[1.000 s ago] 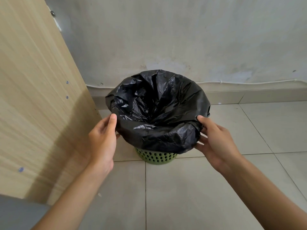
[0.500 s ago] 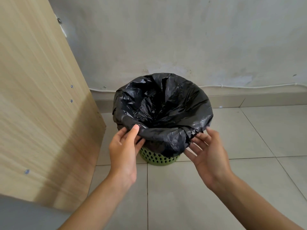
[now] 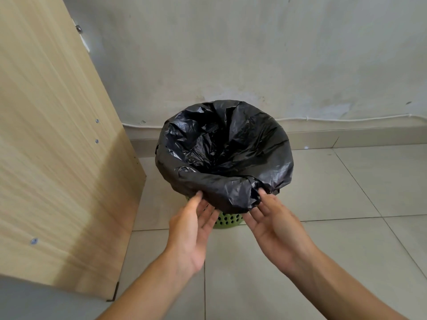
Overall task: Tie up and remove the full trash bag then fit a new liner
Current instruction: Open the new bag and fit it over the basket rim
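A black plastic liner [image 3: 231, 188] is folded over the rim of a small green perforated bin [image 3: 227, 220] standing on the tiled floor near the wall. Only the bin's lower part shows under the liner's overhang. The liner's mouth is wide open and its inside looks dark and crumpled. My left hand [image 3: 193, 227] is palm up at the near left of the overhang, with straight fingertips touching the plastic's lower edge. My right hand [image 3: 270, 220] mirrors it at the near right, its fingertips at the folded edge.
A light wooden cabinet side [image 3: 57, 158] stands close on the left of the bin. A grey stained wall [image 3: 254, 54] with a white cable [image 3: 346, 118] along its base lies behind. Pale floor tiles [image 3: 346, 239] stretch to the right and in front.
Both hands have moved from the bin's left and right sides round to its near side, closer together. They now sit under the front overhang of the liner.
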